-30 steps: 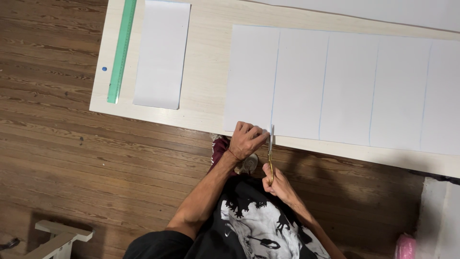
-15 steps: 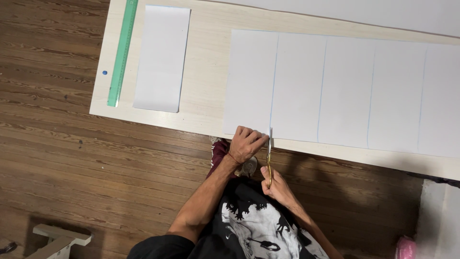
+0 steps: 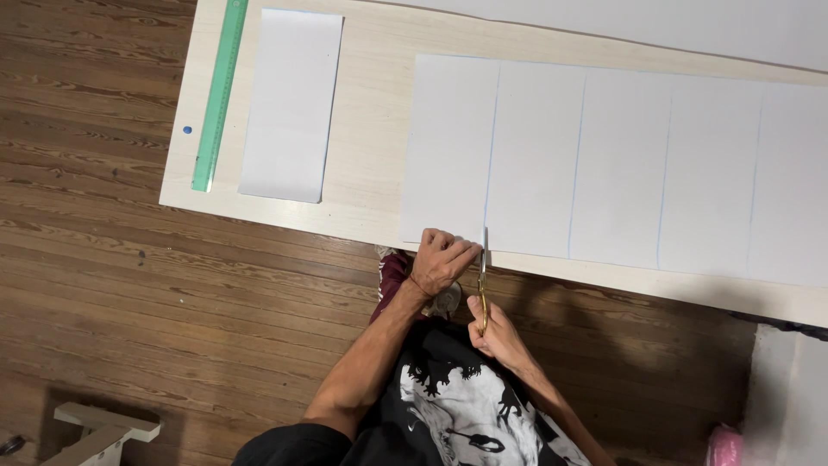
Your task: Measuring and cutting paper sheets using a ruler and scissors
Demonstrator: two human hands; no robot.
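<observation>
A wide white paper sheet (image 3: 621,164) with several thin blue vertical lines lies on a pale wooden board (image 3: 371,112). My left hand (image 3: 442,261) grips the sheet's near edge at its left strip. My right hand (image 3: 493,326) holds gold-handled scissors (image 3: 483,280), whose blades point up into the sheet's near edge at the leftmost blue line.
A separate narrow white paper strip (image 3: 291,103) and a green ruler (image 3: 220,91) lie at the board's left end. Another white sheet (image 3: 655,26) runs along the far edge. Dark wood floor surrounds the board; a white stool frame (image 3: 95,427) sits bottom left.
The view has shifted slightly. My hands stay at the sheet's near edge, with the scissors still at the start of the leftmost blue line.
</observation>
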